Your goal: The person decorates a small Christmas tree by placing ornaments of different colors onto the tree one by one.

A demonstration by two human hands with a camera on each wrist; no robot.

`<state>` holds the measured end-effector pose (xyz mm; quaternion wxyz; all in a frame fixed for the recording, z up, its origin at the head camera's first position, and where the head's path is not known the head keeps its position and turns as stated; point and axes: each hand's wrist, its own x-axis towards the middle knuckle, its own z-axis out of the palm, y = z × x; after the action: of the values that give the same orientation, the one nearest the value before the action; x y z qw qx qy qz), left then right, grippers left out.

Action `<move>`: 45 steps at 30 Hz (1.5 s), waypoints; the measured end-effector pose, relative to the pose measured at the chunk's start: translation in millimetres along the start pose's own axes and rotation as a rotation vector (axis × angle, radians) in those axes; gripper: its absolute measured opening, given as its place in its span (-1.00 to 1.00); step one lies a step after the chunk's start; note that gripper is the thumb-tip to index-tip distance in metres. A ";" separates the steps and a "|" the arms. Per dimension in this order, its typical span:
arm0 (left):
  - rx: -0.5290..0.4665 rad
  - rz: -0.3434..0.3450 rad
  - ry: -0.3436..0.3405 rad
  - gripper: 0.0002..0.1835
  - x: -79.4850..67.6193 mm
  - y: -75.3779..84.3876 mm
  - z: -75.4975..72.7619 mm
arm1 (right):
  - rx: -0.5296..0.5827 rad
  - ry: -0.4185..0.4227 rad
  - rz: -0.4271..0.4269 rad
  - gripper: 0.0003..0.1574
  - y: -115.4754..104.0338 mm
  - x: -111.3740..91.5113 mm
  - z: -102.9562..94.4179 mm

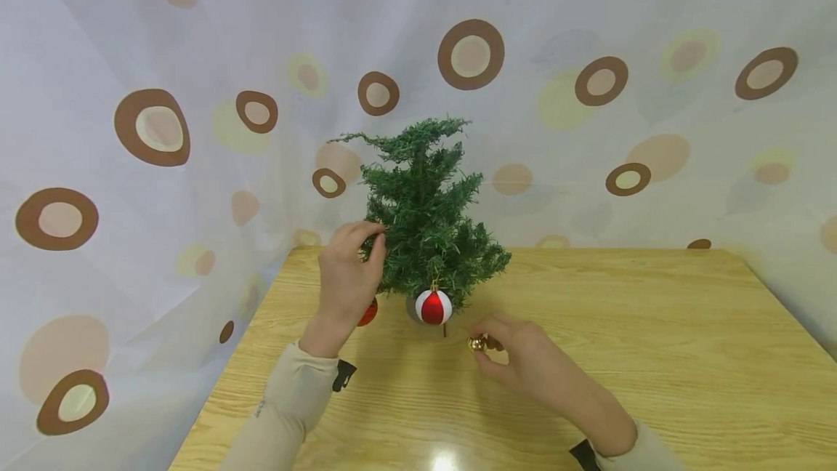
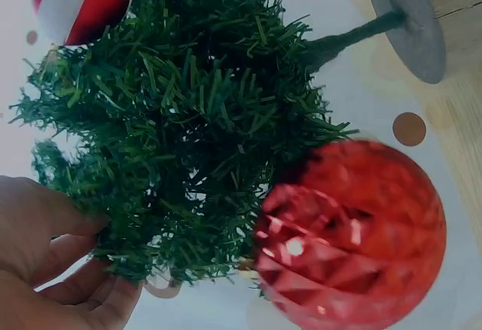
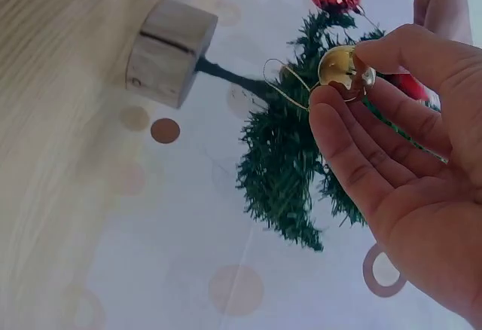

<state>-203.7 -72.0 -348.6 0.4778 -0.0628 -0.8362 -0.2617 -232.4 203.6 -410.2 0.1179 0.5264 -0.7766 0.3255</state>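
Observation:
A small artificial Christmas tree (image 1: 425, 195) stands on the table. My left hand (image 1: 349, 264) pinches a branch on its left side; in the left wrist view, the thumb and fingers close round the green branch end (image 2: 113, 247). My right hand (image 1: 526, 355) holds a shiny gold Christmas ball (image 1: 477, 343) between thumb and fingers, low in front of the tree's right side. A thin gold hanging loop (image 3: 282, 89) sticks out from that ball. From the lower branches hang a red and white striped ball (image 1: 434, 307) and a red faceted ball (image 2: 354, 239), the latter partly behind my left hand in the head view.
The tree's grey round base (image 3: 169, 51) rests on the wooden table (image 1: 641, 311). Behind and to the left hangs a pale sheet (image 1: 536, 6) patterned with brown and beige rings. Black straps show at both sleeves.

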 end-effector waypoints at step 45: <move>-0.019 0.007 0.086 -0.88 14.6 -3.9 -28.8 | -0.076 0.278 -0.149 -0.48 -1.8 16.1 -35.3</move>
<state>-190.8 -91.7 -326.2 0.5134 -0.0588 -0.8122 -0.2706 -243.1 213.5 -374.2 0.2679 0.5275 -0.7234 0.3559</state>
